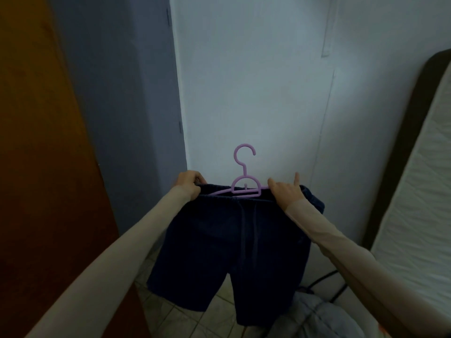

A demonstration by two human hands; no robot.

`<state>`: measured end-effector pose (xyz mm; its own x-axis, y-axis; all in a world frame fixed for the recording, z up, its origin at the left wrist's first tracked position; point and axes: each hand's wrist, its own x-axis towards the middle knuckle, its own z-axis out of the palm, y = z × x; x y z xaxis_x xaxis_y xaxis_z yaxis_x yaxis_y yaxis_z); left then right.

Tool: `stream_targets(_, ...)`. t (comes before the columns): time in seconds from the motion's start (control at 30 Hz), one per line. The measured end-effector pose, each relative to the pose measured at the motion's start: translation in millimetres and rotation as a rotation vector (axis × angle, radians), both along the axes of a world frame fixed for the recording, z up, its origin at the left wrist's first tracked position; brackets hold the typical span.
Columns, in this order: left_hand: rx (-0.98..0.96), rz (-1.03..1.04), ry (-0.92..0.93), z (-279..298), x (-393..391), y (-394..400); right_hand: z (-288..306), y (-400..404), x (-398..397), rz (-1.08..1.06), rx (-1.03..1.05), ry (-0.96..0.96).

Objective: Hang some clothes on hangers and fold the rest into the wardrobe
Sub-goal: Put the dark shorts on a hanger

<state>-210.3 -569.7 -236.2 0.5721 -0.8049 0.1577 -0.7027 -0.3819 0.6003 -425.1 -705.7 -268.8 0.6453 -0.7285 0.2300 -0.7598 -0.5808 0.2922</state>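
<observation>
The dark navy drawstring shorts (229,252) sit at the waistband on the lilac plastic hanger (244,184), held up before the white wall (256,81); hanging them in the wardrobe looks yet to be done; the left hand (189,185) pinches one waistband end; the right hand (285,191) grips the other, forefinger raised; legs hang limp, slightly creased.

Behind the grip rises a plain white painted wall (256,81), meeting a grey-blue wall panel (117,93) to its left. Further left stands an orange-brown wooden door (36,142). Right of the grip leans a white quilted mattress (415,191). Below lies pale tiled floor (185,315).
</observation>
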Motion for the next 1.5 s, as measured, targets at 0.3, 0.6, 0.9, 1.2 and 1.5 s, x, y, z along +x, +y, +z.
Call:
stream_targets(0.3, -0.066, 0.132, -0.015, 0, 12, 3, -3, -9, -12, -0.130, 0.097, -0.095)
stream_targets(0.6, -0.029, -0.010, 0.138, -11, 4, 1, 1, -3, -2, -0.094, 0.329, -0.345)
stream_targets(0.9, -0.326, 0.110, 0.746, -63, 24, 12, 18, -2, 11, -0.289, 0.424, -0.452)
stream_targets(1.2, -0.485, 0.105, 0.709, -81, 28, 14, 11, 1, 10, -0.191, 0.605, -0.497)
stream_targets(1.5, -0.600, 0.079, 0.743, -72, 25, 6, -5, 16, 10, -0.150, 0.571, -0.636)
